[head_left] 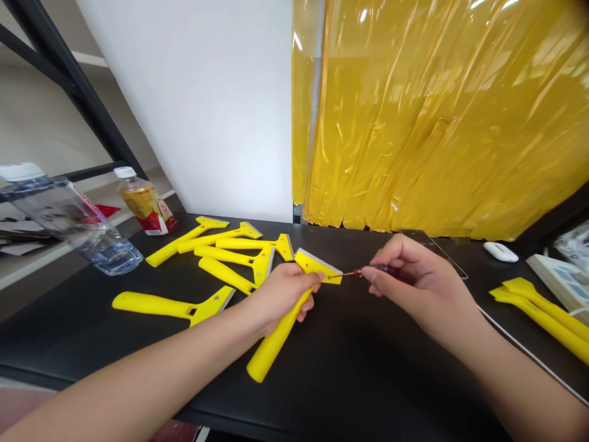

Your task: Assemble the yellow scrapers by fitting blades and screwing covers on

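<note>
My left hand (289,291) is closed around the neck of a yellow scraper (276,347), its handle slanting down toward me and its bladed head pointing up and right. In my right hand (414,285) a small screwdriver (352,273) is pinched between thumb and fingers. Its thin shaft reaches left to a screw spot near the lower right corner of the scraper head; whether the tip sits in the screw is too small to tell. Most of the screwdriver's dark handle is hidden by my fingers. Beside my left forearm lies another yellow scraper (156,304) with a blade.
Several more yellow scrapers (243,255) lie on the black table (368,368) beyond my left hand. Two bottles (145,199) stand at the left. To the right are yellow scraper parts (547,316), a white earphone case (500,252), a white box (556,282) and a cable (515,344).
</note>
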{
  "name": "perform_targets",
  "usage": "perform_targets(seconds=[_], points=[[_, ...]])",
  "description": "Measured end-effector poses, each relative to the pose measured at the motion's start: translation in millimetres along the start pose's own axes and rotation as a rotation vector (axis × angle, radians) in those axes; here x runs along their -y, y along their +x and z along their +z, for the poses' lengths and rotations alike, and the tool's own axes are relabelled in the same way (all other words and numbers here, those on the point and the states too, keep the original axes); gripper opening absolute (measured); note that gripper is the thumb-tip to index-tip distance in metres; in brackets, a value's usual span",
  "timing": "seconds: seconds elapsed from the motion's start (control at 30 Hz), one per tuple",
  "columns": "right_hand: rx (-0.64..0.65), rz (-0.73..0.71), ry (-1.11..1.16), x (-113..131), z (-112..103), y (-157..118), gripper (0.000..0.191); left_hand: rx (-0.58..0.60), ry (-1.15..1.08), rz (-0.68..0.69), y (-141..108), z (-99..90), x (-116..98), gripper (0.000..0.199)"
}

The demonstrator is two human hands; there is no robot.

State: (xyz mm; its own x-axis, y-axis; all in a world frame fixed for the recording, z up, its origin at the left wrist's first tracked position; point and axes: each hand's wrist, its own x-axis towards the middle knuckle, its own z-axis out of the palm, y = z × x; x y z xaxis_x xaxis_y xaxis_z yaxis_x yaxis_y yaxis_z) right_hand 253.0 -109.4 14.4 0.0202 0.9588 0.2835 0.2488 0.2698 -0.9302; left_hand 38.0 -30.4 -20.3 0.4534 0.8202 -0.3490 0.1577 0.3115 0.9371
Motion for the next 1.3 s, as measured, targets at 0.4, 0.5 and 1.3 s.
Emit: perform_targets(seconds=[0.4, 0.5, 1.3], points=[[0.132, 0.063, 0.22, -4, -1, 3, 0.023, 0.008, -0.003, 0.022, 2, -0.7, 1, 0.032], [0.014, 0.006, -0.006, -4, 0, 1, 0.021, -0.01, -0.005, 0.013, 1, 0.1, 0, 0.032], [0.02, -0.339, -1.143, -4, -1, -6, 0.022, -0.119, 0.081, 0.143, -1, -1.2, -2, 0.032]])
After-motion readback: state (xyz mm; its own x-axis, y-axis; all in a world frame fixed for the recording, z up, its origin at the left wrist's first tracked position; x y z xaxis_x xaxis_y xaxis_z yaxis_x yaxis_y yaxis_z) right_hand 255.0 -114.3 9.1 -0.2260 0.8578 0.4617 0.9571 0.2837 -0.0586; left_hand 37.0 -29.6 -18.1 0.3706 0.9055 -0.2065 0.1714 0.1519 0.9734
